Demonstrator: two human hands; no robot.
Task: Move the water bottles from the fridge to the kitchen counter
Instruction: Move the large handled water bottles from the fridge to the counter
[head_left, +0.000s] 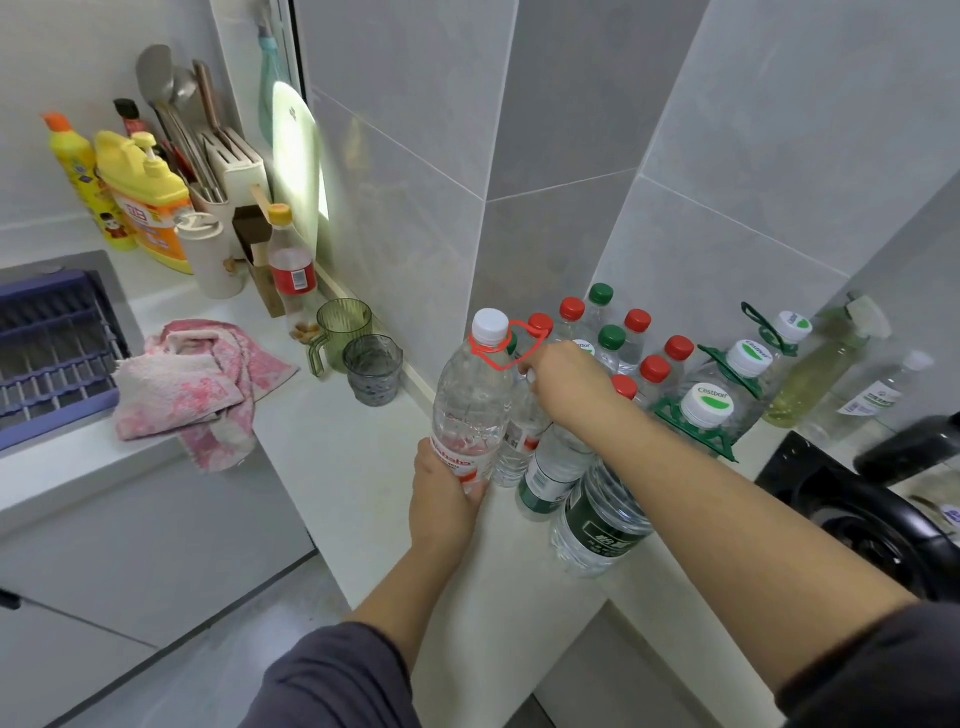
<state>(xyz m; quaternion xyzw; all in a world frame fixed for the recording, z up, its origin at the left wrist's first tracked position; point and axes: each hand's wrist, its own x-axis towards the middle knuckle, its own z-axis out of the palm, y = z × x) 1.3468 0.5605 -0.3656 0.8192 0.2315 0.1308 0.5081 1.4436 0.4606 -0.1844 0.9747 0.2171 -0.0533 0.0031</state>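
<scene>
Fingers of the left hand (441, 499) are wrapping round the lower part of a large clear bottle (467, 405) – white cap, red carry loop at the neck – which is standing upright on the white counter (363, 467). Just right of that hand, the right hand (566, 379) is reaching across and curling down over the cap of a smaller bottle (519, 436), which is touching the large one's side. Beyond the right hand, a cluster of red- and green-capped bottles (636, 319) is filling the corner by the tiled wall. Under the right forearm, two green-labelled bottles (597, 519) are standing near the counter's edge. Well to the left of the left hand, a pink towel (208, 374) is lying crumpled – two tinted cups (371, 369) are sitting between it and the hands.
</scene>
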